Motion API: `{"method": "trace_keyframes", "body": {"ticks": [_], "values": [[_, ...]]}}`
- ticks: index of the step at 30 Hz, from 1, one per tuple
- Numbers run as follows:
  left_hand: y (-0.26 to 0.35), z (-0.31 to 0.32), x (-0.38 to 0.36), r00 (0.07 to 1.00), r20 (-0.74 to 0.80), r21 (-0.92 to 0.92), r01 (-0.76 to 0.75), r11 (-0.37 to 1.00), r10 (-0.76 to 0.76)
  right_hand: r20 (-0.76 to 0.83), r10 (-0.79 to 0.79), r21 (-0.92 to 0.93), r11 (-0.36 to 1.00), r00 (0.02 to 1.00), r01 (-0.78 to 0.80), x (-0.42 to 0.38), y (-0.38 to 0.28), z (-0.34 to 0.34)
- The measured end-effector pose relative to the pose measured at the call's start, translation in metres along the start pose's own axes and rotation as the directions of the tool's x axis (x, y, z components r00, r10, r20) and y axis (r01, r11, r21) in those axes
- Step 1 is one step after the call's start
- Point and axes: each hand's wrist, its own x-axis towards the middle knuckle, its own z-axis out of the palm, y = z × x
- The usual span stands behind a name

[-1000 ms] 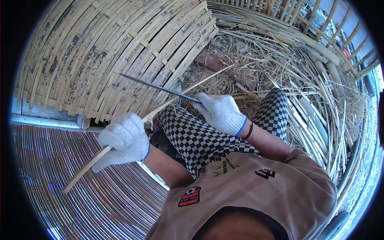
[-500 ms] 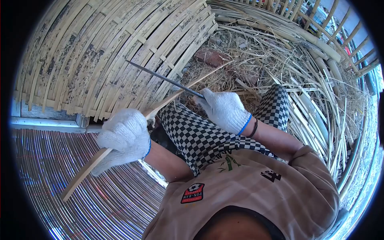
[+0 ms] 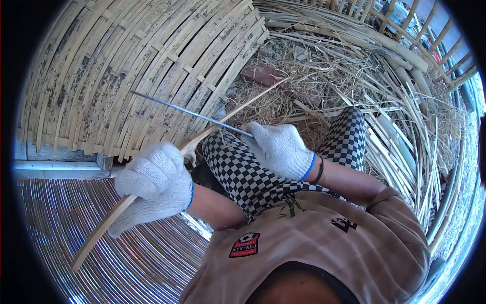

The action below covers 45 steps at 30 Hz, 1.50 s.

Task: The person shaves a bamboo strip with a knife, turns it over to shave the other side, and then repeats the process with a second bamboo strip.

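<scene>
My left hand [image 3: 154, 185], in a white knitted glove, is closed around a long pale bamboo strip [image 3: 100, 235]. One end of the strip sticks out at the lower left; the other reaches up and right past the checkered trousers. My right hand [image 3: 281, 149], also gloved, is closed on a long thin-bladed knife [image 3: 187, 112], its handle hidden inside the fist. The blade points left and crosses the strip between my hands; whether they touch is hard to tell.
A woven bamboo panel [image 3: 126, 66] fills the upper left. Shavings and fibres [image 3: 314, 71] cover the ground beyond my knees, around a reddish brick [image 3: 263, 74]. Split strips [image 3: 392, 157] lie at the right, below a slatted bamboo fence [image 3: 440, 40]. A slatted surface [image 3: 167, 253] spans the lower left.
The knife has shifted left and its tip lower, with my right hand slightly left and down. My left hand and the near end of the strip have moved a little down and left.
</scene>
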Motion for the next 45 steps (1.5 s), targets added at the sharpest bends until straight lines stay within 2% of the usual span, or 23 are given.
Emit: {"method": "trace_keyframes", "body": {"ticks": [1,2,3,5,8,11,13,15,17,18,19,21,23,24,25,27,31,35,38,41,42,43,45], "values": [[0.001,0.001,0.001,1.000,-0.011,0.010,0.009,1.000,-0.008,-0.028,-0.016,0.016,1.000,0.999,0.016,0.001,0.006,0.007],[0.002,-0.003,0.000,1.000,-0.028,0.006,0.009,1.000,-0.009,0.036,0.117,-0.011,0.993,0.992,-0.117,0.007,0.017,0.012],[0.002,-0.009,-0.001,0.999,-0.044,-0.001,0.005,1.000,-0.005,0.051,0.179,-0.039,0.983,0.983,-0.177,0.013,0.029,0.015],[0.003,-0.014,0.003,1.000,-0.008,-0.017,0.016,1.000,-0.016,0.044,0.142,-0.130,0.982,0.989,-0.135,0.016,0.026,0.012],[0.006,-0.007,0.003,0.997,0.067,0.002,0.037,0.999,-0.037,0.055,0.026,-0.131,0.991,0.998,-0.019,0.005,0.002,0.004],[0.005,-0.007,-0.006,0.994,-0.111,0.031,0.003,1.000,0.001,0.007,-0.010,-0.093,0.996,1.000,0.010,0.008,0.026,0.014],[0.008,-0.006,-0.004,0.999,-0.039,-0.024,0.034,0.999,-0.035,0.046,0.165,-0.214,0.965,0.985,-0.152,0.017,0.080,0.040],[0.008,-0.006,0.001,0.999,0.019,-0.034,0.030,0.999,-0.029,0.014,0.171,-0.217,0.962,0.985,-0.164,0.019,0.092,0.041],[0.010,-0.003,-0.010,1.000,0.023,0.009,0.017,1.000,-0.017,0.085,0.127,-0.206,0.973,0.988,-0.107,0.017,0.056,0.019],[0.009,-0.002,-0.013,0.999,-0.043,0.002,0.002,1.000,-0.002,0.096,0.093,-0.174,0.982,0.991,-0.075,0.015,0.043,0.015],[0.008,-0.001,-0.013,0.999,-0.047,0.019,0.007,1.000,-0.006,0.049,0.005,-0.143,0.990,0.999,0.002,0.010,0.039,0.015],[0.008,0.000,-0.009,0.999,-0.048,0.060,0.003,0.998,-0.001,0.000,0.043,-0.070,0.997,0.999,-0.043,0.008,0.062,0.031],[0.012,-0.004,-0.009,0.999,-0.034,0.011,0.031,0.999,-0.031,0.062,0.313,-0.183,0.937,0.948,-0.297,0.015,0.126,0.063],[0.013,-0.006,-0.007,0.999,-0.018,-0.016,0.044,0.999,-0.044,0.045,0.336,-0.234,0.919,0.941,-0.317,0.014,0.169,0.078],[0.015,-0.001,-0.006,0.999,0.028,0.010,0.039,0.999,-0.040,0.018,0.364,-0.285,0.895,0.931,-0.345,0.017,0.179,0.073],[0.013,0.012,-0.007,0.994,0.106,0.052,0.013,0.999,-0.019,0.042,0.330,-0.301,0.904,0.943,-0.303,0.021,0.196,0.070],[0.021,0.017,0.006,1.000,0.006,0.069,-0.007,0.998,0.007,0.107,0.322,-0.293,0.914,0.941,-0.280,0.019,0.167,0.058],[0.017,-0.001,0.018,0.999,0.037,0.062,0.035,0.997,-0.038,0.074,0.317,-0.216,0.931,0.946,-0.295,0.026,0.152,0.063],[0.015,-0.002,0.024,0.998,0.055,-0.004,0.043,0.999,-0.043,0.017,0.181,-0.146,0.973,0.983,-0.177,0.029,0.131,0.054],[0.011,-0.010,0.032,0.997,0.062,-0.008,0.047,0.999,-0.047,-0.024,0.191,-0.142,0.971,0.981,-0.192,0.027,0.172,0.082],[0.012,-0.011,0.033,0.997,0.061,0.003,0.048,0.999,-0.048,0.060,0.403,-0.117,0.911,0.913,-0.395,0.032,0.192,0.090],[0.015,-0.012,0.033,0.996,0.063,0.029,0.056,0.998,-0.057,0.025,0.457,-0.164,0.879,0.889,-0.447,0.034,0.233,0.111],[0.013,-0.013,0.035,0.995,0.075,0.063,0.055,0.997,-0.060,0.035,0.395,-0.233,0.896,0.918,-0.377,0.046,0.239,0.106]]}}
